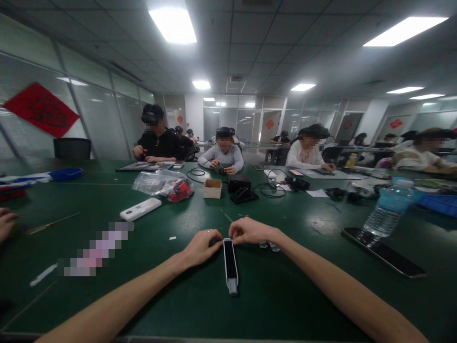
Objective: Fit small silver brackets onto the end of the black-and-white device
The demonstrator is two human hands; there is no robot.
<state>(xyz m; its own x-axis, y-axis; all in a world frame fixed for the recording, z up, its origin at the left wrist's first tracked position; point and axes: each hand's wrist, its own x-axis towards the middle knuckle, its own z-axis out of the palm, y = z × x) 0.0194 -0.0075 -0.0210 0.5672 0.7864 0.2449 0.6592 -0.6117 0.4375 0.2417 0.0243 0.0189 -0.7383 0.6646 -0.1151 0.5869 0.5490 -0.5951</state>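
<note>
A slim white device [231,262] with a long black face lies on the green table in front of me. Its narrower grey end points toward me. At its far end, my left hand [204,245] is closed with thumb and fingers pinched on the left corner. My right hand [250,230] pinches the right corner of that same end from above. Fingertips cover part of the far edge, so any small part between them is hidden. Just past my right wrist lie a few small pale pieces [274,247], partly covered by the arm.
A white oblong device [141,209], a plastic bag [153,183] and a small open box [213,189] stand beyond my hands. To the right, a water bottle [385,212] stands by a black phone [383,252]. Another person's hand [6,223] shows at left; several people sit opposite.
</note>
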